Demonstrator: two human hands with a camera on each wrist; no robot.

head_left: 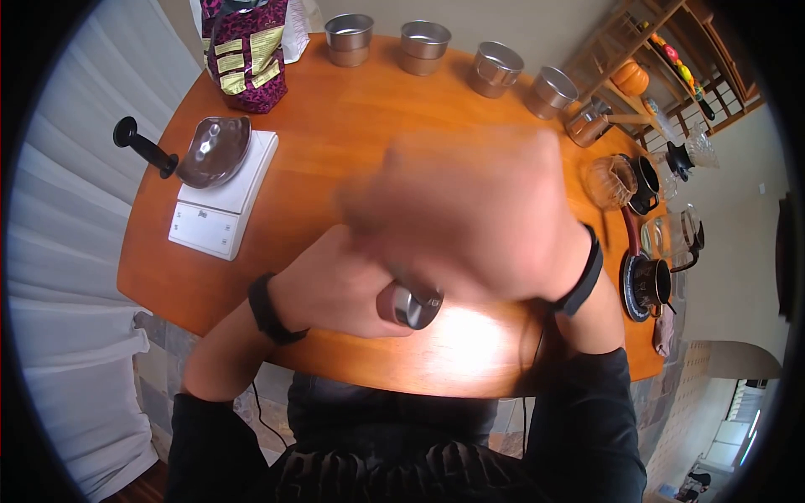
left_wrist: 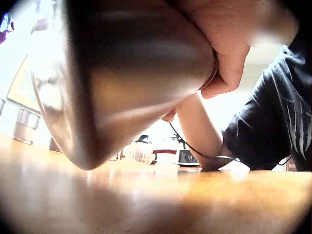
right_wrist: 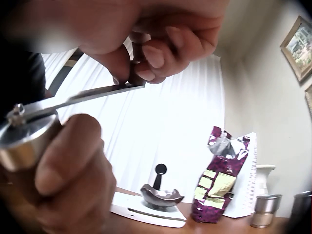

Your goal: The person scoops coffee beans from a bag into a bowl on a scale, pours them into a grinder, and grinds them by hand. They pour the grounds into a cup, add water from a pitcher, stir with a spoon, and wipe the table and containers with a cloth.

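Observation:
My left hand (head_left: 331, 285) grips the body of a hand coffee grinder (right_wrist: 29, 151), tilted over the front of the wooden table. Fingers wrap its metal and dark body in the right wrist view. My right hand (head_left: 490, 214), blurred in the head view, is above the left one. Its thumb and fingers pinch the end of the grinder's flat metal crank handle (right_wrist: 80, 100); they mostly hide the knob. Close up in the left wrist view, the shiny grinder body (left_wrist: 141, 63) overlaps the tabletop (left_wrist: 219, 200).
A white scale (head_left: 205, 230) bears a brown dish (head_left: 216, 151), beside a black-handled tool (head_left: 144, 149). A purple patterned bag (head_left: 247, 67) stands behind. Several metal cups (head_left: 425, 46) line the far edge. Glassware, a ribbed brown vessel (head_left: 610, 183) and a black pot (head_left: 651, 281) stand right.

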